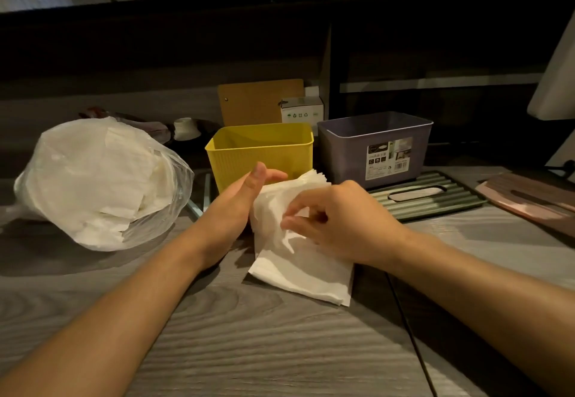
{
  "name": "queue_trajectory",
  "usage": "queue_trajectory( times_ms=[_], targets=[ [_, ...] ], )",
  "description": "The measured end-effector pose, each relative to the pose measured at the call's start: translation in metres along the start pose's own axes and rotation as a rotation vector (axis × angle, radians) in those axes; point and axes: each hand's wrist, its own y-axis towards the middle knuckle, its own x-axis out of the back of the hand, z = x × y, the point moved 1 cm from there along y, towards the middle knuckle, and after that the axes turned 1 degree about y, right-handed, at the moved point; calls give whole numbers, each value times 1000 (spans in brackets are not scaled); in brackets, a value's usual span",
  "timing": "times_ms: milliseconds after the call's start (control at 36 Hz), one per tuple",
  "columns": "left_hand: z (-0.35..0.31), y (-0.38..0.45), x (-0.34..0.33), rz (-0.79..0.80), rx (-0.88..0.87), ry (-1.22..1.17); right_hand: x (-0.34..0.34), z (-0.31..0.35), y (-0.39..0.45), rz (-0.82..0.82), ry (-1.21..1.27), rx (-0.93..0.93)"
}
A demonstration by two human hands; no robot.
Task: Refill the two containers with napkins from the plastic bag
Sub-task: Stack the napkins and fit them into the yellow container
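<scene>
A stack of white napkins (298,259) lies on the grey wooden table in front of a yellow ribbed container (261,151). To the right of that one stands a purple container (373,144) with a label. Both look empty inside. My left hand (239,200) presses flat, fingers straight, against the left side of the stack. With curled fingers, my right hand (339,222) pinches the top napkins from the right. At the left lies a clear plastic bag (96,182) full of white napkins.
A green ribbed lid (426,197) with a slot lies under the purple container's right side. A brown lid (535,197) sits at the far right. Behind the containers are a brown board (258,101), a small white box (301,110) and a small white cup (185,129).
</scene>
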Motion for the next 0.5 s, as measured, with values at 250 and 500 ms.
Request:
queue_trajectory(
  times_ms=[250, 500],
  targets=[
    [8, 8, 3, -115, -49, 137, 8, -2, 1, 191, -32, -152],
    [12, 13, 11, -289, -27, 161, 28, 7, -14, 592, -68, -237]
  ],
)
